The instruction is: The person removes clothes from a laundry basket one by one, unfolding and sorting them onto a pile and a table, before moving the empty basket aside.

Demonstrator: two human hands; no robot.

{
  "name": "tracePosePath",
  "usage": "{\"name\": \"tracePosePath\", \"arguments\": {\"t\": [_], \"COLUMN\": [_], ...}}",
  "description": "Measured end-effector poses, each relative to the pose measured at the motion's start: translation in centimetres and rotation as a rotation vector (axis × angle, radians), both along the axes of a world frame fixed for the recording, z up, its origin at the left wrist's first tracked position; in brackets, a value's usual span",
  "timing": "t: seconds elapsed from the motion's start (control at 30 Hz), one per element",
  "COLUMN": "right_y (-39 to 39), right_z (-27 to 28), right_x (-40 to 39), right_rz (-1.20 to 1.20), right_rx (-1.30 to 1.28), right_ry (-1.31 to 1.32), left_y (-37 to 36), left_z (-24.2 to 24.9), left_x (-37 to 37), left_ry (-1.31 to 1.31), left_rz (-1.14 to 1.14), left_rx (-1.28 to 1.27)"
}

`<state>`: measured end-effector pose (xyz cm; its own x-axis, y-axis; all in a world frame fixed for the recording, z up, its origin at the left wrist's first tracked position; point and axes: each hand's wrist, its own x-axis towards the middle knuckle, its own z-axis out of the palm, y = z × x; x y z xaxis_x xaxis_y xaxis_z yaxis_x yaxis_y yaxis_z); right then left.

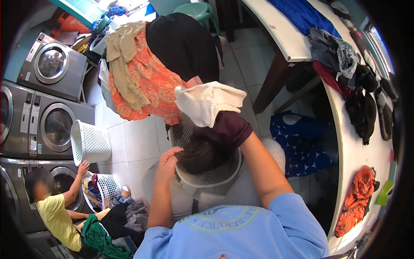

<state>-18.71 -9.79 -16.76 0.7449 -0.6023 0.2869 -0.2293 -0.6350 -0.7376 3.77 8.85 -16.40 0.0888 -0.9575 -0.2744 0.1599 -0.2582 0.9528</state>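
Note:
A white mesh laundry basket (211, 177) sits right in front of me, with dark clothes (200, 155) inside. My left hand (167, 159) rests on the basket's left rim, its fingers curled into the dark clothes. My right arm reaches over the basket, and a maroon garment (228, 127) covers the wrist and hand (235, 134), so the fingers are hidden. A white towel (207, 102) lies bunched on top of the maroon garment, over the far rim of the basket.
Front-load washers (51, 123) line the left wall. A person in a yellow shirt (54, 213) crouches there, touching a tilted white basket (88, 142) beside heaped laundry (112, 224). Orange, beige and black clothes (151, 69) are piled ahead. A white table (358, 146) at right holds garments.

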Motion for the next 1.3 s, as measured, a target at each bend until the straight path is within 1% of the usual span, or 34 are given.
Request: {"name": "tracePosePath", "arguments": {"t": [0.03, 0.07, 0.1, 0.17, 0.2, 0.23, 0.27, 0.3, 0.33, 0.4, 0.47, 0.5, 0.53, 0.6, 0.63, 0.67, 0.73, 0.77, 0.8, 0.87, 0.9, 0.93, 1.0, 1.03, 1.07, 1.13, 1.17, 1.2, 1.23, 1.27, 1.3], "right_y": [0.0, -0.1, -0.1, 0.5, 0.7, 0.7, 0.7, 0.9, 1.0, 0.7, -0.7, -1.5, -2.3, -2.5, -2.3, -2.4, -2.4, -2.5, -2.5, -2.4, -2.3, -2.2, -2.1, -2.2, -2.4, -2.6, -2.7, -2.7, -2.6, -2.6, -2.4], "right_z": [-0.3, -1.7, -2.9, -1.1, -0.5, -1.5, -1.4, -1.2, 0.1, 0.0, -3.5, -5.6, -7.5, -6.4, -5.1, -4.2, -2.7, -2.3, -2.0, -1.4, -1.0, -0.6, 0.0, 0.3, 0.5, 0.9, 1.1, 1.3, 1.5, 1.8, 2.2], "right_x": [0.2, 0.6, 0.9, 0.4, 0.2, 0.9, 1.6, 1.5, 1.2, 0.9, 0.9, 1.1, 1.3, 0.5, 0.1, -0.2, -0.4, -0.3, -0.2, 0.0, -0.1, -0.2, -0.4, -0.5, -0.5, -0.4, -0.3, -0.3, -0.2, -0.2, -0.2], "right_rz": [0.018, -0.005, -0.029, 0.019, 0.065, 0.053, 0.042, 0.191, 0.336, 0.472, 0.349, 0.289, 0.23, 0.065, -0.005, -0.065, -0.138, -0.157, -0.168, -0.181, -0.182, -0.183, -0.181, -0.178, -0.172, -0.168, -0.168, -0.167, -0.169, -0.168, -0.167], "right_rx": [-0.032, -0.094, -0.156, -0.167, -0.175, -0.167, -0.161, 0.18, 0.522, 0.867, 0.554, 0.4, 0.244, 0.158, 0.15, 0.142, 0.128, 0.126, 0.126, 0.121, 0.117, 0.112, 0.112, 0.112, 0.112, 0.103, 0.095, 0.085, 0.074, 0.059, 0.039], "right_ry": [0.041, -0.017, -0.076, -0.092, -0.106, -0.181, -0.256, -0.302, -0.342, -0.378, -0.277, -0.226, -0.174, -0.15, -0.163, -0.183, -0.224, -0.241, -0.255, -0.278, -0.291, -0.305, -0.322, -0.326, -0.328, -0.33, -0.332, -0.332, -0.334, -0.335, -0.334], "left_y": [-0.3, -1.2, -2.4, -5.1, -5.5, -5.9, -6.2, -6.1, -6.1, -6.2, -5.9, -5.3, -4.9, -4.4, -5.0, -4.7, -3.7, -3.8, -3.6, -3.7, -3.2, -3.1, -2.7, -2.8, -3.4, -5.5, -6.8, -8.7, -10.7, -12.6, -14.7], "left_z": [-0.5, 0.2, 0.9, 2.8, 1.8, -0.1, -0.5, -0.7, 0.4, 4.3, 6.8, 8.1, 7.8, 6.6, 7.2, 7.4, 7.6, 7.6, 6.7, 5.3, 5.5, 6.7, 8.6, 8.7, 8.8, 9.1, 9.2, 10.0, 10.4, 12.6, 14.5], "left_x": [0.6, -0.1, -1.5, -5.0, -4.5, -3.4, -2.9, -2.4, -2.4, -2.5, -1.8, -1.5, -0.1, 2.4, 1.0, 0.7, 0.2, -0.3, 0.0, 0.8, 1.2, 0.7, -0.5, -0.5, -0.2, 1.4, 2.8, 4.1, 5.7, 5.7, 7.1], "left_ry": [-0.051, -0.054, -0.07, -0.122, -0.124, -0.127, -0.129, -0.131, -0.128, 0.048, 0.469, 0.569, 0.567, -0.321, -0.766, -0.766, -0.292, -0.124, -0.12, -0.681, -0.707, -0.708, -0.369, -0.38, -0.379, -0.314, -0.284, -0.311, -0.485, -0.521, -0.573], "left_rz": [-0.003, 0.0, 0.157, 0.495, 0.495, 0.386, 0.277, 0.286, 0.284, 0.553, 0.579, 0.503, 0.505, 0.291, 0.216, 0.215, 0.256, 0.281, 0.282, 0.142, -0.018, -0.021, -0.18, -0.161, -0.161, -0.225, -0.191, -0.166, -0.042, 0.095, 0.159], "left_rx": [0.028, 0.024, -0.055, -0.16, -0.16, -0.109, -0.058, 0.01, 0.008, -0.068, -0.326, -0.313, -0.311, 0.045, -0.199, -0.203, -0.408, -0.465, -0.461, -0.152, -0.066, -0.073, 0.022, 0.105, 0.109, 0.224, 0.212, 0.159, 0.15, -0.004, -0.132]}}
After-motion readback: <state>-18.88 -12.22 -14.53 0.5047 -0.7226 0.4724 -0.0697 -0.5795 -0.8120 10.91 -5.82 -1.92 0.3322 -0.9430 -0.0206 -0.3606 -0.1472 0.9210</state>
